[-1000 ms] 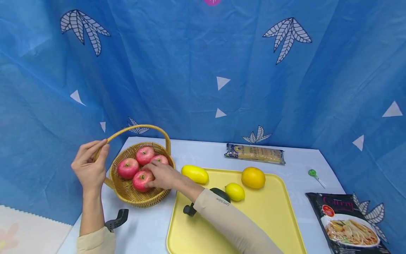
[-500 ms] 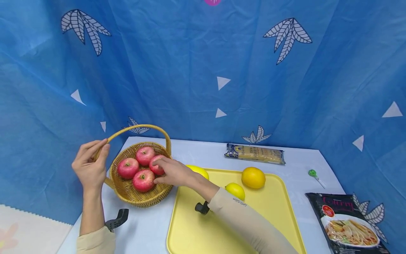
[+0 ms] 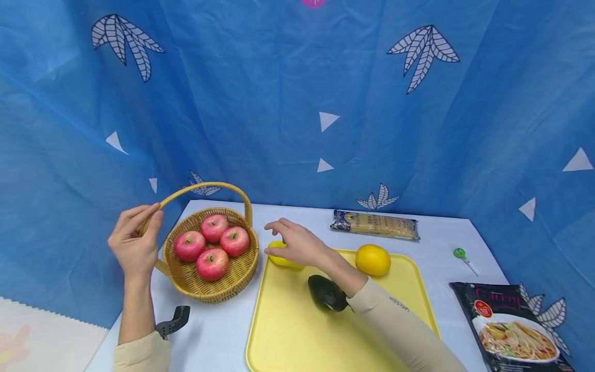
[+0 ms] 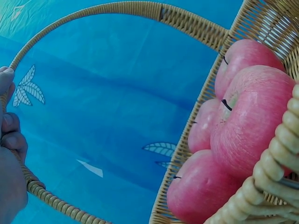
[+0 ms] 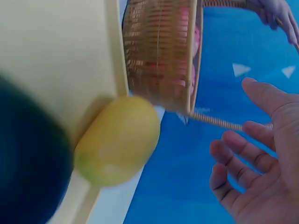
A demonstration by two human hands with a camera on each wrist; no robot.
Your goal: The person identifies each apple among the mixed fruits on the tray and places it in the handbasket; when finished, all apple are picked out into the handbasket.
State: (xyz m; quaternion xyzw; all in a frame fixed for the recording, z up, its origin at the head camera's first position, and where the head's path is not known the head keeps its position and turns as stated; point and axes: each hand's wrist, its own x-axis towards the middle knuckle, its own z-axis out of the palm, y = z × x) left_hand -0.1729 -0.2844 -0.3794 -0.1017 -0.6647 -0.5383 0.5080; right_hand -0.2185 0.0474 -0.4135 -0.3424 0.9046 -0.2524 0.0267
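Observation:
My left hand (image 3: 136, 242) grips the arched handle (image 3: 211, 185) of a round wicker basket (image 3: 218, 294), at the table's left. Several red apples (image 3: 212, 264) lie inside the basket, which the left wrist view shows from close by. My right hand (image 3: 299, 244) holds nothing; its fingers are spread and loosely bent, to the right of the basket. It overlaps a long yellow fruit (image 3: 283, 263) at the tray's back left corner in the head view. That fruit (image 5: 119, 140) shows a greenish end in the right wrist view. Beneath my right forearm, a dark green fruit (image 3: 325, 292) lies on the yellow tray (image 3: 288, 330).
A round orange-yellow fruit (image 3: 373, 260) sits at the tray's back right. Behind the tray lies a pack of noodles (image 3: 377, 226). Over on the right are a green lollipop (image 3: 459, 253) and a black curry noodle packet (image 3: 511, 325). A blue curtain (image 3: 279, 103) hangs behind the table.
My right hand has let go of an apple in the basket and moved right, out over the tray's back left corner. My left hand has stayed on the handle. The lemon is now hidden by my right arm.

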